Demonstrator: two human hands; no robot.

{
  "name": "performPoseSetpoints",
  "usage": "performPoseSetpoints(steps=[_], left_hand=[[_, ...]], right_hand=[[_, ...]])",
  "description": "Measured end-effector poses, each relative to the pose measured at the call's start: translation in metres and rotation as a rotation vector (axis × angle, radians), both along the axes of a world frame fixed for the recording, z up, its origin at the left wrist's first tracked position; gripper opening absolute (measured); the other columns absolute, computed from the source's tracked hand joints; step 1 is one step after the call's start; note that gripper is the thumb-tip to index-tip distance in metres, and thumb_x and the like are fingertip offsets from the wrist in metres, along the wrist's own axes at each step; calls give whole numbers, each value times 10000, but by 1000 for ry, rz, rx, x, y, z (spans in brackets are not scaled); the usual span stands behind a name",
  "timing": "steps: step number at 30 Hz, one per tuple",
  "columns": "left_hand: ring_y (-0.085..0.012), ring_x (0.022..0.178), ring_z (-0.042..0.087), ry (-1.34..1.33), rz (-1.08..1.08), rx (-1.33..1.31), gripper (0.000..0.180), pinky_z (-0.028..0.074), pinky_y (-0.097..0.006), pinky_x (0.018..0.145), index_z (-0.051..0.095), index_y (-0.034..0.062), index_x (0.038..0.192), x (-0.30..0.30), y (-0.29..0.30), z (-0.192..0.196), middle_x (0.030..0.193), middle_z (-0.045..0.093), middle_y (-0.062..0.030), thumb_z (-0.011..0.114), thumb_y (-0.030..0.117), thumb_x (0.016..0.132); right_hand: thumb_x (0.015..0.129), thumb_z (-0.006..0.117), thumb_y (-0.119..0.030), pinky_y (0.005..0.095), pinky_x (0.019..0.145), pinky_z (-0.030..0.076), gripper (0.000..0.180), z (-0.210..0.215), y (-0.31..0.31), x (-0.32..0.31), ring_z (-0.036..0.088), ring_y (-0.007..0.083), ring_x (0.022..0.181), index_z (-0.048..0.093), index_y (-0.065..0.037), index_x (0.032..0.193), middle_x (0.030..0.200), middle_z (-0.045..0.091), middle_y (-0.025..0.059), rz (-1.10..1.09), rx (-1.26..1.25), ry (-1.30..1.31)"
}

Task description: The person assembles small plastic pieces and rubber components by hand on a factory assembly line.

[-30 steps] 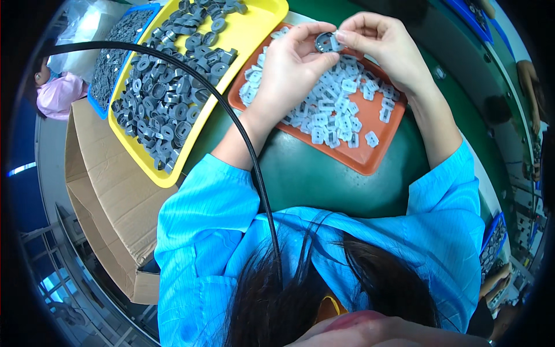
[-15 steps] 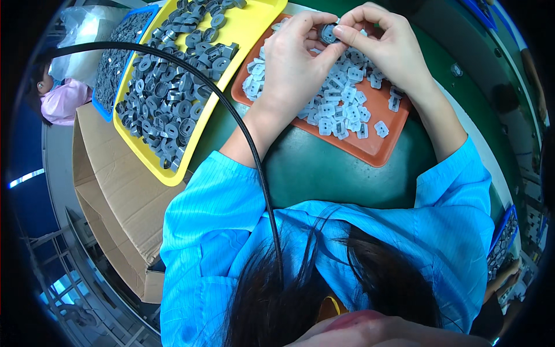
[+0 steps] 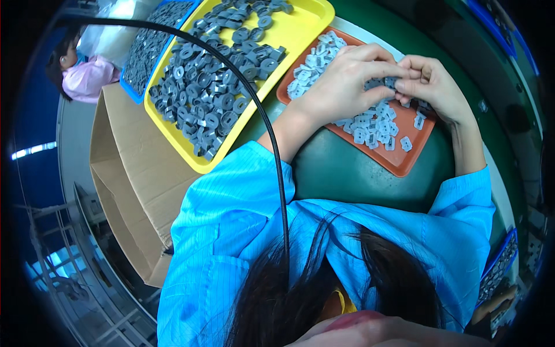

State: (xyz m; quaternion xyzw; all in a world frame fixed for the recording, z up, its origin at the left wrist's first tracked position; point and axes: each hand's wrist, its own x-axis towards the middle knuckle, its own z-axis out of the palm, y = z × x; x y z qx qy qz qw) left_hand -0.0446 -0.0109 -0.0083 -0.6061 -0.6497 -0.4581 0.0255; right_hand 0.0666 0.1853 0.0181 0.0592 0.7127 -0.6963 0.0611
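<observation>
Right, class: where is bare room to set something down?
Bare: the green tabletop between the orange plastic tray and the blue shirt; the upper-right corner of the yellow plastic tray. Crowded: that tray's middle, heaped with round grey pieces; the orange tray around the left hand, strewn with translucent white pieces.

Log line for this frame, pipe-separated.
left hand: holding grey part | right hand: at grey part | below: orange tray, whitish pieces

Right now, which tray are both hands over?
The orange tray, holding pale pieces; the yellow tray to its left and the blue tray beyond hold grey parts.
</observation>
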Motion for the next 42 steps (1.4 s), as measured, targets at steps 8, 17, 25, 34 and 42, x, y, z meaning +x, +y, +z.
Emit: performPoseSetpoints(steps=[8, 17, 25, 34, 42], left_hand=[[-326, 1049, 664, 127, 123, -30, 401, 545, -423, 910, 716, 116, 1214, 2, -8, 10, 1136, 680, -92, 792, 113, 821], [-375, 1107, 670, 439, 1034, -805, 287, 531, -457, 998, 775, 96, 1109, -135, -144, 17, 1224, 690, -187, 702, 278, 900], [-352, 962, 729, 324, 804, -492, 200, 565, -418, 870, 761, 110, 1112, -124, -116, 13, 1014, 762, -148, 677, 197, 953], [-180, 935, 685, 219, 447, -186, 269, 544, -297, 819, 685, 45, 1205, -77, -50, 57, 1023, 695, -71, 630, 38, 941], [-80, 885, 627, -949, 262, -44, 276, 508, -216, 771, 621, 30, 1268, -44, -17, 5, 1028, 692, -45, 650, 85, 999]], right_hand=[[894, 718, -76, 188, 674, 504, 153, -10, 1, -10, 615, 51, 689, 661, -34, 1029, 805, 685, -2, -61, 139, 80], [891, 718, -239, 331, 918, 528, 321, -74, 101, -31, 700, 208, 966, 710, -85, 1172, 1032, 744, 87, -521, 872, 123], [910, 720, -267, 364, 955, 533, 350, -74, 87, -30, 687, 260, 1125, 710, -87, 1210, 1210, 724, 102, -588, 983, 448], [930, 686, -179, 367, 948, 510, 182, -8, -6, -23, 624, 254, 1053, 757, -77, 1064, 1046, 688, 54, 125, 944, 628], [929, 723, -179, 346, 919, 527, 186, -15, -31, -18, 607, 221, 1077, 753, -26, 1031, 1096, 645, 52, 181, 1276, 796]])
